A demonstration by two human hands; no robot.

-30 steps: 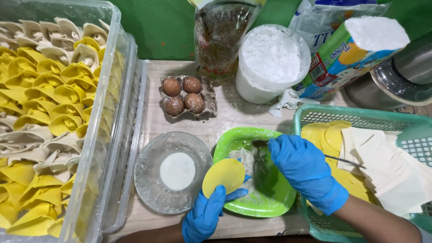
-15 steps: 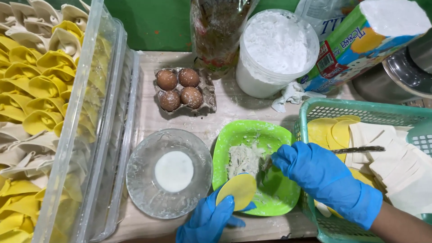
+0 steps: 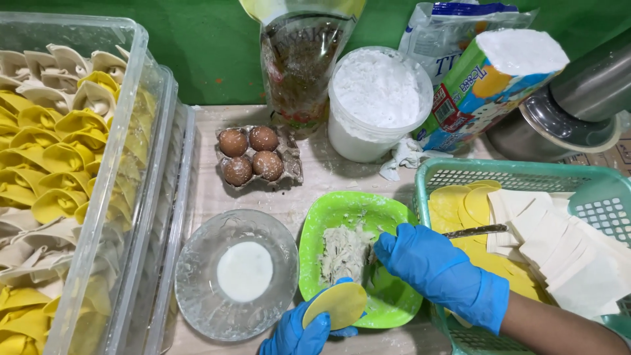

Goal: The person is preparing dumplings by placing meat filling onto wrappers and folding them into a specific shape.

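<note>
My left hand, in a blue glove, holds a round yellow dumpling wrapper flat over the near rim of a green bowl. The bowl holds a heap of pale minced filling. My right hand, also gloved in blue, grips a metal utensil whose handle points right; its tip is in the bowl next to the filling, hidden behind my fingers.
A glass dish with white liquid sits left of the bowl. A clear tub of folded yellow and white dumplings fills the left. A green basket with wrappers is right. Brown eggs, a flour tub and packets stand behind.
The view has shifted, and my right hand with the utensil now sits at the filling's right edge. My left hand still holds the wrapper at the bowl's near rim.
</note>
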